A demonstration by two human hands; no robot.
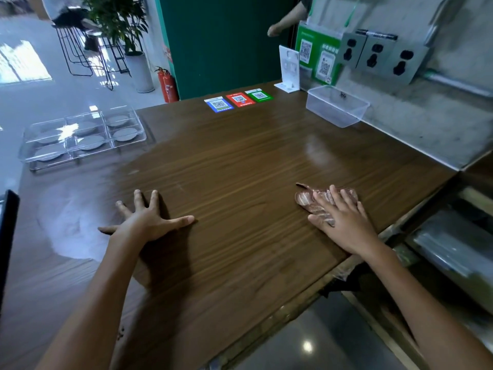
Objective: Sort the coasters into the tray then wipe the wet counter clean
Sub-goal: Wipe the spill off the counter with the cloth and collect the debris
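A brown wooden counter (240, 166) fills the view, with pale sheen patches on its left and far right parts. My right hand (344, 222) presses flat, fingers straight, on a brown and white striped cloth (306, 200) near the counter's right edge. My left hand (149, 217) rests flat on the bare wood with fingers spread wide. At the far left stands a clear compartment tray (24, 153) holding several round grey coasters (125, 134), one per compartment.
A clear plastic tub (357, 117) sits against the grey wall at the back right. Three QR cards (238, 100) lie at the far edge, a white stand (289, 68) behind them. Another person's hand (274, 30) shows at the back. A dark panel edge (8, 236) stands at left.
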